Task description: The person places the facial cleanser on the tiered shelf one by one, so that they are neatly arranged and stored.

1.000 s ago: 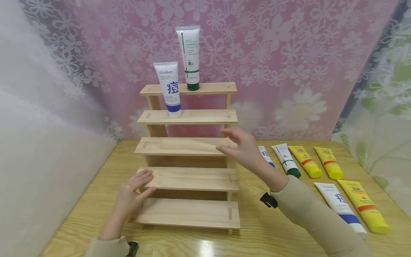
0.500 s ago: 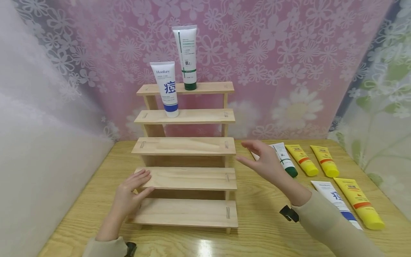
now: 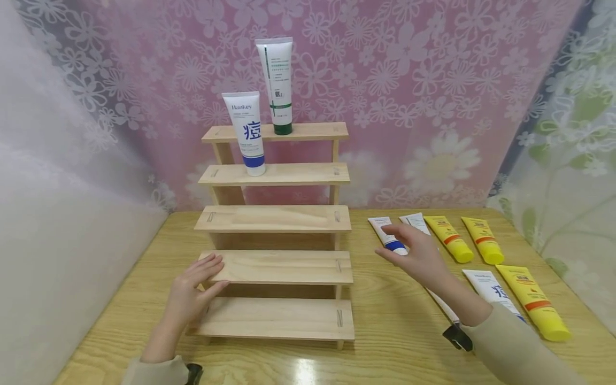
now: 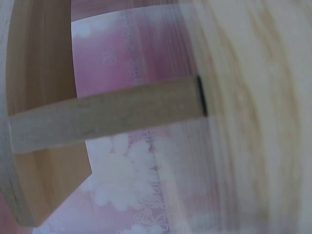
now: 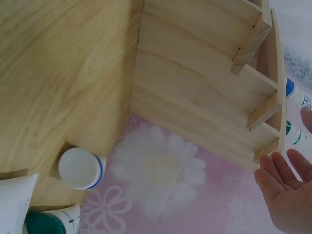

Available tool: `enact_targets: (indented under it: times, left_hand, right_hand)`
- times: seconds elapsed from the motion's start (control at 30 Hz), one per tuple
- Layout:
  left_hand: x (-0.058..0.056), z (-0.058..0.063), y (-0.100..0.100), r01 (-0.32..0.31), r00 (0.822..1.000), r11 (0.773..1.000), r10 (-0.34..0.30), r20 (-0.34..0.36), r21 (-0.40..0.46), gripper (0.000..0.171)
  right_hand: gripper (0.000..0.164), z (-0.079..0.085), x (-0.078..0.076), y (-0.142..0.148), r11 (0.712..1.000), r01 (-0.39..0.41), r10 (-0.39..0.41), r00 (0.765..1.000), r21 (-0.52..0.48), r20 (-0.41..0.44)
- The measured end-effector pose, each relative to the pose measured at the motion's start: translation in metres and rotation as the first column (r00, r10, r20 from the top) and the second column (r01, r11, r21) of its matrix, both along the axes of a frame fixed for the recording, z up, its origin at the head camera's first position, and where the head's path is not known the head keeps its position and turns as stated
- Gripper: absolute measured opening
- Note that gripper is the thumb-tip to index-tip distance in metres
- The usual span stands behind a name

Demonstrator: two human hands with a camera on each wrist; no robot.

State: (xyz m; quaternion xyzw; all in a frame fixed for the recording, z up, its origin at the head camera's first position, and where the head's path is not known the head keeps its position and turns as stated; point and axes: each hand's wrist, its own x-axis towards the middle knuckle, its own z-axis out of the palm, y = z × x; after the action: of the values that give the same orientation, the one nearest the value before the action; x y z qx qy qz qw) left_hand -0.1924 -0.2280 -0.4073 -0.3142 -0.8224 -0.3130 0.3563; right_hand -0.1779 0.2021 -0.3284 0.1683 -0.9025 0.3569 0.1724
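a pink flowery cloth (image 3: 366,53) is hanging at the back. a wooden table (image 3: 394,326) is stretching in front of it. a wooden step stand (image 3: 276,267) with five boards is standing on the table. a person's left hand (image 3: 192,289) is resting on the left end of its fourth board from the top, with the fingers lying loose on the wood and the thumb sitting by the front edge. the right hand (image 3: 416,254) is hanging over the table to the right of the stand. its grip is looking wide, with the thumb and fingers curving well apart.

a tall green-and-white tube (image 3: 279,80) is standing on the top board, and a blue-and-white tube (image 3: 246,128) is standing one board lower. a big yellow tube (image 3: 534,305) is lying far to the right. a small blue tube (image 3: 395,246) is lying on the table, showing past the right hand's fingers and thumb. in the right wrist view, its round cap (image 5: 78,168) is sitting apart from the fingers.
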Motion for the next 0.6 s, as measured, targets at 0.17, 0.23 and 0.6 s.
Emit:
enact_targets:
  times: [0.17,0.23,0.6]
  left_hand:
    - [0.000,-0.002,-0.001,-0.022,0.999,1.000,0.023,0.044,-0.021,0.039]
    - [0.000,-0.002,-0.002,-0.030,0.997,0.999,0.032,0.066,-0.030,0.039]
    - [-0.001,0.000,0.001,-0.010,1.000,1.000,0.010,0.015,-0.004,0.040]
  right_hand:
    - [0.041,-0.007,0.006,0.010,1.000,0.009,-0.009,1.000,-0.006,0.015]
    - [0.041,-0.010,0.009,0.015,1.000,0.014,-0.014,1.000,-0.004,0.010]
    - [0.041,-0.021,0.023,0.038,0.997,0.072,-0.074,0.997,0.042,0.035]
